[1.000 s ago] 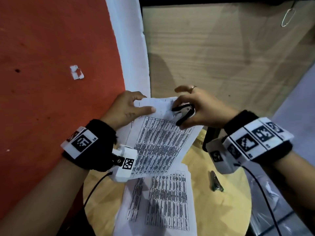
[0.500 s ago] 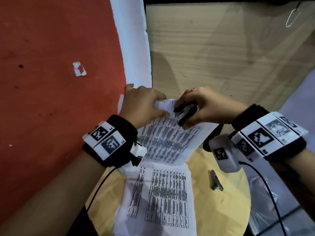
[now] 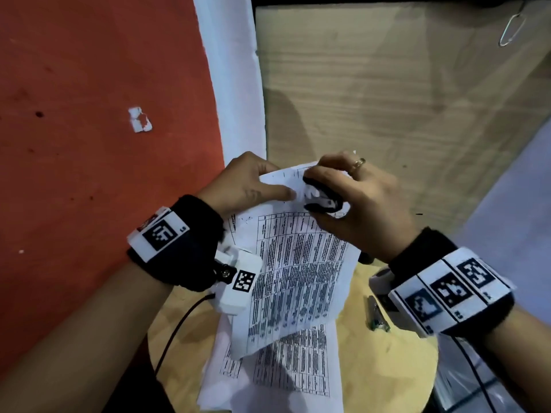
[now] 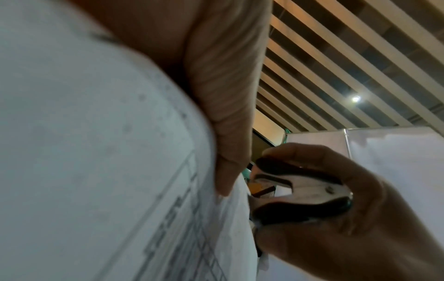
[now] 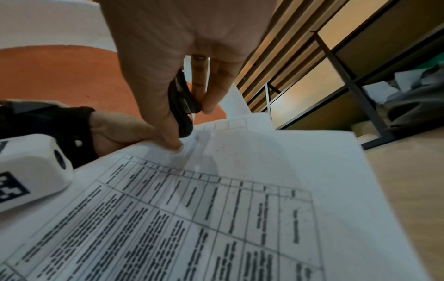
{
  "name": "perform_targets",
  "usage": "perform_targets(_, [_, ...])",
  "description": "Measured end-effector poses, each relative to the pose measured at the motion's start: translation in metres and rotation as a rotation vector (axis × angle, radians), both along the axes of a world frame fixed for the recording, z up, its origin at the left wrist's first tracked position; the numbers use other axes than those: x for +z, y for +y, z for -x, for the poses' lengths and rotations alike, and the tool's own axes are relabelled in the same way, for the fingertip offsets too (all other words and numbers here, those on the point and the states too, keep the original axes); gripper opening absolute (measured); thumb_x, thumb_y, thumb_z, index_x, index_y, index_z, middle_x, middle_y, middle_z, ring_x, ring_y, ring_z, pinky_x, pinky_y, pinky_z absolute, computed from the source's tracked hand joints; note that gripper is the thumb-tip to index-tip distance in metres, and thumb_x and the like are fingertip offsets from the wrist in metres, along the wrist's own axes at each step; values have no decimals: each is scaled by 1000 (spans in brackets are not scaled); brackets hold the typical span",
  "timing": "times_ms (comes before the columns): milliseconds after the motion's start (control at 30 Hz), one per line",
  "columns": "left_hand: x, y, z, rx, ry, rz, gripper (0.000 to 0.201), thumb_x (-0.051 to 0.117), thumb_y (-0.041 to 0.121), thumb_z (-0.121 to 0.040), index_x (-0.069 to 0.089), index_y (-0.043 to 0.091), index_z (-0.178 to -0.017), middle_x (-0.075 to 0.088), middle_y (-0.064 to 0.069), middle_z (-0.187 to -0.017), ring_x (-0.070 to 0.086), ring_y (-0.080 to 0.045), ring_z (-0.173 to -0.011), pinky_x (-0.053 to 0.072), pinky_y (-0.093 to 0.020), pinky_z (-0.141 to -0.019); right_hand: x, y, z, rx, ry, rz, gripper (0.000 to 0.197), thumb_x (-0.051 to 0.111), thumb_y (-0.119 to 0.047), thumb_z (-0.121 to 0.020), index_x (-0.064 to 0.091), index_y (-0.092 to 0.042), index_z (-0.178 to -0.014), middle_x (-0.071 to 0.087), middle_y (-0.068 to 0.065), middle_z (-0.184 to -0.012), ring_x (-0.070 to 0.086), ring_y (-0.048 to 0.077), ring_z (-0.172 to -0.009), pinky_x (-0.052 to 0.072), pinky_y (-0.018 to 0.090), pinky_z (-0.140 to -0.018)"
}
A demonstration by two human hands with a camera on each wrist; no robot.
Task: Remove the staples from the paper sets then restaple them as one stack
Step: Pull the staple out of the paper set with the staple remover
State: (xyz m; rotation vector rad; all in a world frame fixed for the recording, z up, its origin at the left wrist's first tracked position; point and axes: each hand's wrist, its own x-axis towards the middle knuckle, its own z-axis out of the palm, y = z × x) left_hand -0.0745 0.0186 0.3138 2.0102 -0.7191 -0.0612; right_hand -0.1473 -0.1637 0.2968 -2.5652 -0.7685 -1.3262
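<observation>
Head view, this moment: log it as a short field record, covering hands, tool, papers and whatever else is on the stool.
left hand: pinches top corner of the lifted white printed paper set
right hand: grips black staple remover with metal claws, at that same corner
staple: not visible
second printed paper set: flat on round wooden stool top, partly under the lifted set
small dark green-tipped object: on the stool top, right of the papers

A printed paper set [image 3: 298, 263], covered in table text, is lifted and tilted, its top corner pinched in the left hand [image 3: 244, 186]. A black-handled staple remover [image 3: 320, 198], gripped by the right hand [image 3: 357, 204], bites that corner. A second printed paper set [image 3: 286, 371] lies flat below both wrists.
</observation>
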Motion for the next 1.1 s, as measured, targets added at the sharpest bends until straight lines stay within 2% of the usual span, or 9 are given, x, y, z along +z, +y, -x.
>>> perform_targets(67, [2, -1, 3, -22, 35, 40, 7, 78, 12, -73, 73, 8, -76, 66, -9, -74, 56, -11, -65, 41, -27, -66, 1, 4, -1, 52, 42, -1, 38, 68, -12, -65, 69, -7, -102, 65, 11, -103, 64, 32, -81, 53, 39, -53])
perform_targets(167, [4, -3, 6, -58, 40, 93, 39, 81, 35, -55, 73, 3, -77, 65, -16, -78, 56, -15, -72, 40, -31, -70, 1, 7, -3, 122, 120, -24, 42, 66, -9, -64, 68, -6, -105, 63, 12, -104, 63, 32, -81, 53, 41, -51])
perform_targets(233, [5, -3, 6, -52, 41, 104, 47, 79, 41, -49, 74, 4, -78, 67, -23, -80, 56, -16, -72, 40, -32, -71, 2, 7, -3, 155, 145, -48, 42, 67, -8, -64, 68, -5, -106, 62, 13, -104, 62, 31, -81, 53, 42, -53])
perform_targets(400, [10, 0, 11, -68, 69, 71, 10, 81, 18, -63, 71, 15, -62, 60, -11, -71, 51, -10, -60, 38, -22, -57, 2, 6, -4, 176, 158, -46, 40, 69, -9, -67, 68, -5, -106, 62, 13, -105, 63, 30, -84, 55, 42, -57])
perform_targets(467, [11, 0, 12, -73, 61, 59, 14, 81, 10, -69, 70, 14, -61, 59, -9, -68, 49, -5, -54, 37, -17, -52, 2, 6, -4, 183, 161, -46, 39, 69, -9, -67, 68, -5, -107, 62, 14, -105, 63, 30, -85, 55, 42, -57])
perform_targets(633, [12, 1, 15, -101, 77, 64, 31, 76, 23, -60, 69, -4, -74, 58, -11, -72, 50, -11, -63, 38, -23, -57, 4, 7, -3, 193, 137, -28, 36, 66, -9, -68, 68, -6, -105, 63, 13, -104, 63, 31, -84, 55, 42, -56])
perform_targets(800, [12, 4, 16, -104, 144, 39, 23, 79, 20, -50, 72, 10, -70, 61, -9, -71, 55, -12, -61, 42, -24, -59, 5, 7, -3, 190, 110, 19, 33, 62, -9, -68, 69, -5, -101, 64, 13, -100, 64, 34, -80, 54, 40, -51])
perform_targets(900, [13, 4, 17, -106, 177, 47, 17, 75, 12, -54, 73, 9, -71, 64, -11, -73, 57, -13, -62, 45, -23, -61, 4, 8, -4, 187, 78, 44, 34, 67, -3, -63, 71, -4, -97, 65, 14, -97, 65, 33, -79, 54, 39, -52])
perform_targets(1100, [14, 6, 16, -124, 227, 54, 29, 78, 12, -47, 73, 7, -76, 67, -17, -81, 60, -19, -69, 48, -28, -69, 2, 7, -8, 183, 35, 68, 29, 75, 2, -63, 72, -5, -92, 67, 11, -88, 65, 32, -74, 54, 39, -55])
